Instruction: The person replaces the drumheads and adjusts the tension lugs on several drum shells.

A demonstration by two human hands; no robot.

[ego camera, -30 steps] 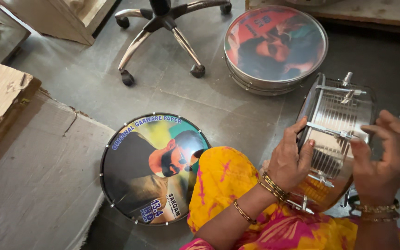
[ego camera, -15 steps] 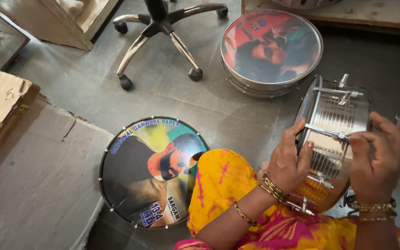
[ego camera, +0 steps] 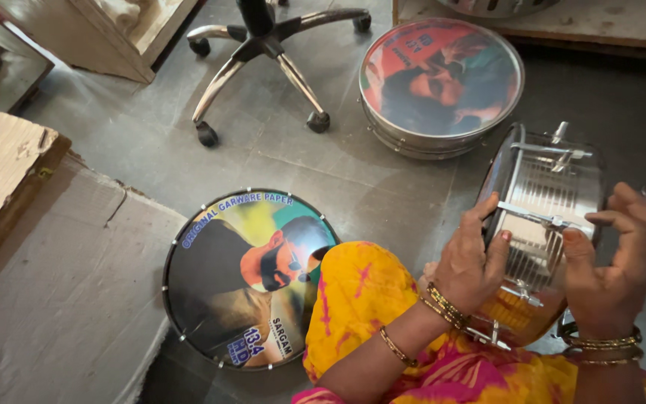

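- Chromed steel drum shell [ego camera: 543,224] stands on edge on the lap; left hand [ego camera: 475,263] grips its rim, right hand [ego camera: 613,262] pinches a tension rod [ego camera: 536,216], seemingly tightening.
- Next calls for turning to another lug; printed drumhead [ego camera: 252,278] lies on the floor beside the knee.

The scene is evenly lit by soft daylight that seems to come from the upper left, where the floor [ego camera: 151,150] looks palest. Shadows are faint and short, darkest along the upper right edge. The ribbed metal drum shell [ego camera: 555,202] throws bright glints, and the glossy drum head [ego camera: 443,78] carries a milky sheen. Focus is sharp throughout, with mild wide-angle stretching toward the corners.
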